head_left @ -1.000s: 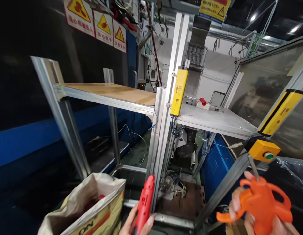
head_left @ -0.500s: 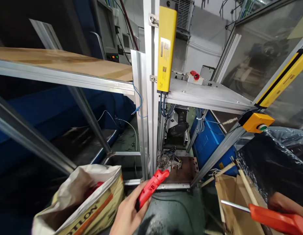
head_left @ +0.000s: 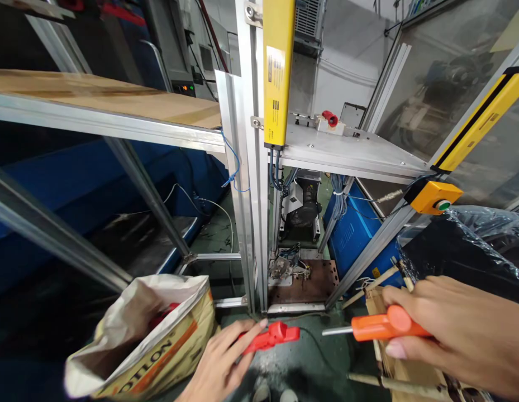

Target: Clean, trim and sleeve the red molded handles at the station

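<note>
My left hand (head_left: 225,357) is closed around a red plastic part (head_left: 278,335), which lies roughly level and juts out to the right of the fingers. My right hand (head_left: 460,324) grips a tool with an orange handle (head_left: 376,326) and a thin metal shaft (head_left: 337,331). The shaft points left towards the red part, with a gap between them. Beside my left hand stands an open sack (head_left: 158,357) with red pieces inside, mostly hidden by its wall.
Ahead is an aluminium post (head_left: 255,223) bearing a yellow sensor bar (head_left: 278,72). A metal table (head_left: 360,151) holds a red part (head_left: 329,118). Left is a cardboard-topped shelf (head_left: 117,103). Right are a green-button box (head_left: 437,198), black plastic wrapping (head_left: 447,245) and cardboard (head_left: 414,385).
The red part has turned from slanting upward to nearly level and sits lower. My right hand has come in from the right edge, bringing the orange-handled tool closer to it.
</note>
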Tool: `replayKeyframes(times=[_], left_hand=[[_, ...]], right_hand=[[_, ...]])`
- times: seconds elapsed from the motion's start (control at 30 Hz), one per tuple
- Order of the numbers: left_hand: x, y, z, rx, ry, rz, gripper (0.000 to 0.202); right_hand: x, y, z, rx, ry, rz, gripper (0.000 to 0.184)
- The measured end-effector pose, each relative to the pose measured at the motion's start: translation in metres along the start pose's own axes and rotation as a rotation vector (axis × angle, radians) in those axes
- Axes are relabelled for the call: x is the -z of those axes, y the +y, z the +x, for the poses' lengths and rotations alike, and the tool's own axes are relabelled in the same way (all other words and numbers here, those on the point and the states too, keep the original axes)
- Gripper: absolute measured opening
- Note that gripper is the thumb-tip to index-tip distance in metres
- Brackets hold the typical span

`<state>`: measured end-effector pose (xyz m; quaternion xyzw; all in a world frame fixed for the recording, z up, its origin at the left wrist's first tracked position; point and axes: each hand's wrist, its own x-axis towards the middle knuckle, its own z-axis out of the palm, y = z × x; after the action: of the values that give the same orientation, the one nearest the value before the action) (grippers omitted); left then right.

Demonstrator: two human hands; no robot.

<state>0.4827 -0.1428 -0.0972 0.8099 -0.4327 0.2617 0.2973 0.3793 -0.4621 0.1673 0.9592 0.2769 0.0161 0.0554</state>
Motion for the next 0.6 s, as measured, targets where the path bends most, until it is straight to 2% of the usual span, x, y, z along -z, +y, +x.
replayKeyframes(times=[0.1,0.23,0.4,0.6], left_hand=[[0.001,0.005,-0.005,0.083,-0.031,-0.011,0.042],[-0.001,0.008,-0.012,0.156,-0.050,-0.057,0.051],[-0.003,0.013,-0.017,0.267,-0.003,-0.075,0.039],[-0.004,0.015,-0.015,0.250,0.079,-0.107,0.041]], right_hand=[[0.006,-0.004,0.021,0.084,-0.103,-0.085,0.038],[0.007,-0.011,0.040,0.014,-0.264,-0.020,0.026],[-0.001,-0.008,0.044,0.013,-0.241,-0.020,0.028],[0.001,-0.009,0.047,-0.008,-0.255,-0.031,0.027]])
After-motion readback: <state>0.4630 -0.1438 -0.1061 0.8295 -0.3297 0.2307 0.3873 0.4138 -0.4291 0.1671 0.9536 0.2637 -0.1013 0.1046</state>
